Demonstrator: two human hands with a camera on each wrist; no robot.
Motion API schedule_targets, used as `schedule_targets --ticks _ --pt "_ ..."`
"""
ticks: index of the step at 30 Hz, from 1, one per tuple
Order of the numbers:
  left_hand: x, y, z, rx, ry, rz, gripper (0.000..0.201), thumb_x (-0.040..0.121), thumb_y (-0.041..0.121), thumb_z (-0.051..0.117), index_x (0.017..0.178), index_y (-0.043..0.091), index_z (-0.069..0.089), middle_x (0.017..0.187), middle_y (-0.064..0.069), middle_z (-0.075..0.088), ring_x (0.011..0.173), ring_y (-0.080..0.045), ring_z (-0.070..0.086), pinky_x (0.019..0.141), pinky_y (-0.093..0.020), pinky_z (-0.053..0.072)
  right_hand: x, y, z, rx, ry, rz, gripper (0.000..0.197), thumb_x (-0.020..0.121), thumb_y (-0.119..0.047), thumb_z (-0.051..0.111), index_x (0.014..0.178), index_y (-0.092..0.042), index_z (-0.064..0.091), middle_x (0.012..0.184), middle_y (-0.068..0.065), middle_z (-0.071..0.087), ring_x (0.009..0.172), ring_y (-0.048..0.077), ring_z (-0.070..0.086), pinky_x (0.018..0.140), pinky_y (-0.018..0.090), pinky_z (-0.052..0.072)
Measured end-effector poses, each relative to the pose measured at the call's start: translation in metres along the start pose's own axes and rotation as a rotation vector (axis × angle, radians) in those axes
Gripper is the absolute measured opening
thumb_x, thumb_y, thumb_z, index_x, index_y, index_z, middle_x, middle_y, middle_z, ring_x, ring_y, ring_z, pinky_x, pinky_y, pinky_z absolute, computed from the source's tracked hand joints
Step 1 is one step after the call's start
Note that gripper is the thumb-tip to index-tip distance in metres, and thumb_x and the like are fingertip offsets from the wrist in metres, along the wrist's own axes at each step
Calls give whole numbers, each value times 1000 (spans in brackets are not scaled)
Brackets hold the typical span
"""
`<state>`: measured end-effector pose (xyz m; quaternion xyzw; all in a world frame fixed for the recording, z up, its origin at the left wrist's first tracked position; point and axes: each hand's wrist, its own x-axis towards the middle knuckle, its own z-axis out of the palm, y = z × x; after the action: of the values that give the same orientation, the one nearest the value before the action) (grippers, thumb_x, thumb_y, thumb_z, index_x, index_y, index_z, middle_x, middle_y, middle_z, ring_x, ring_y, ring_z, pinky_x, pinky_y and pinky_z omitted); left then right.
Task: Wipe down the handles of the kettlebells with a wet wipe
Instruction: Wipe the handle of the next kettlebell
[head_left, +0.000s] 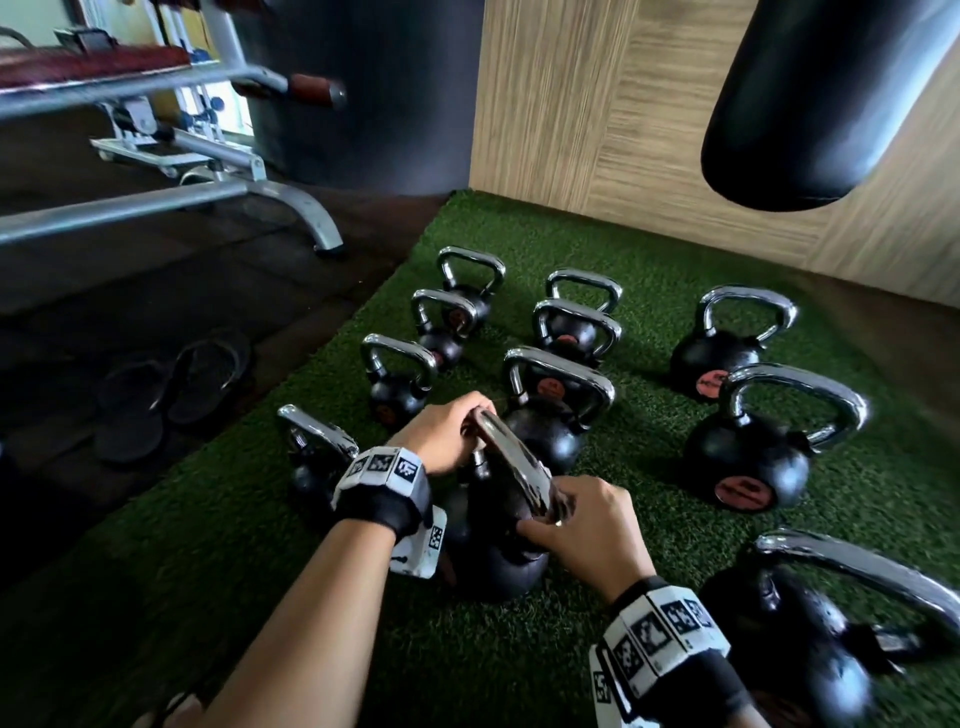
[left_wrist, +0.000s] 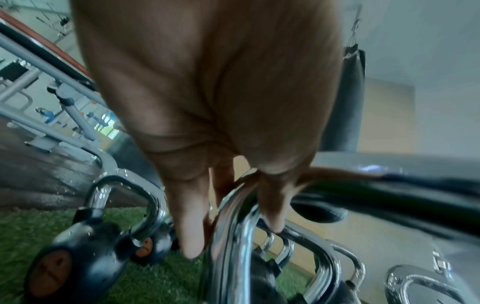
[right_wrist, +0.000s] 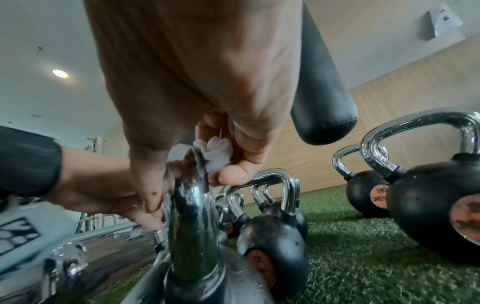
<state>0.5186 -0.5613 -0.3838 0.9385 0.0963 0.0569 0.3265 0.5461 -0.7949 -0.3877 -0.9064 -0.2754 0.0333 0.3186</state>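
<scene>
A black kettlebell (head_left: 498, 561) with a chrome handle (head_left: 511, 460) stands on the green turf right in front of me. My left hand (head_left: 465, 421) grips the far end of that handle, fingers curled over it; the left wrist view shows the fingers (left_wrist: 192, 232) wrapped round the chrome bar (left_wrist: 233, 236). My right hand (head_left: 553, 514) is at the near end of the handle. In the right wrist view it pinches a crumpled white wet wipe (right_wrist: 219, 156) against the handle (right_wrist: 193, 209) with thumb and fingers. The wipe is hidden in the head view.
Several other chrome-handled kettlebells (head_left: 748, 441) stand in rows on the turf (head_left: 649, 519), one close at my right (head_left: 810, 623). A black punching bag (head_left: 821, 104) hangs above right. A weight bench (head_left: 171, 208) and sandals (head_left: 171, 389) lie left on dark flooring.
</scene>
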Motion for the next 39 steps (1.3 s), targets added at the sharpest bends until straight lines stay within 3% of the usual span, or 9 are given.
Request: schedule_targets --ticks 3,6,12,18,23,26,30,36,39 --pt "-11 -6 -12 17 -38 -68 33 96 24 67 124 36 54 103 -2 75 86 -25 74 81 -41 60 4 7 -13 11 -12 -63 30 58 -35 93 81 -26 77 66 -12 68 64 -2 60 56 10 39" --pt "-23 -9 -16 -20 -22 -89 28 95 21 70 117 35 59 93 4 78 68 -15 74 66 -30 58 9 10 -19 21 30 -64 37 58 -27 96 88 -15 78 77 -3 73 72 15 65 66 25 49" --pt "-38 -12 -5 62 207 -130 51 81 38 84 129 36 68 114 2 76 102 -20 71 78 -24 45 17 19 -15 13 72 -100 33 60 -21 94 85 -9 76 74 0 69 69 18 61 62 12 40" --pt "-45 0 -13 153 139 -174 56 89 36 78 141 41 58 124 1 72 107 -22 70 88 -35 55 14 22 -14 -23 34 -106 31 69 -25 91 89 -10 73 83 0 68 75 15 60 60 9 37" --pt "-37 56 -14 308 -4 -57 96 83 -7 56 158 44 25 102 0 67 62 -6 55 48 -14 37 4 39 -41 166 14 -58 25 90 -26 74 116 -25 76 86 -17 68 71 -5 62 64 3 43" --pt "-26 112 8 228 34 145 90 81 -8 55 158 35 33 147 3 55 111 -17 64 84 -22 52 -16 65 -73 304 104 40 27 95 -14 67 114 -29 77 88 -15 75 64 -4 67 61 16 55" --pt "-14 180 76 10 30 347 84 77 -7 50 154 27 44 149 4 56 132 -15 56 109 -26 46 -54 109 -129 430 360 169 28 91 -7 65 94 -31 80 75 -13 75 65 8 66 62 32 53" --pt "-2 209 198 -279 -245 30 99 78 17 75 162 22 23 154 -1 49 129 -22 59 106 -31 48 -104 148 -188 533 601 351 15 82 -35 75 76 -22 78 55 -6 63 51 8 53 58 30 42" --pt "1 206 244 -355 -228 -195 115 64 43 92 158 23 30 148 2 55 132 -18 55 104 -24 40 -120 164 -199 433 694 389 13 83 -34 77 78 -22 80 74 -2 74 71 12 66 71 29 50"
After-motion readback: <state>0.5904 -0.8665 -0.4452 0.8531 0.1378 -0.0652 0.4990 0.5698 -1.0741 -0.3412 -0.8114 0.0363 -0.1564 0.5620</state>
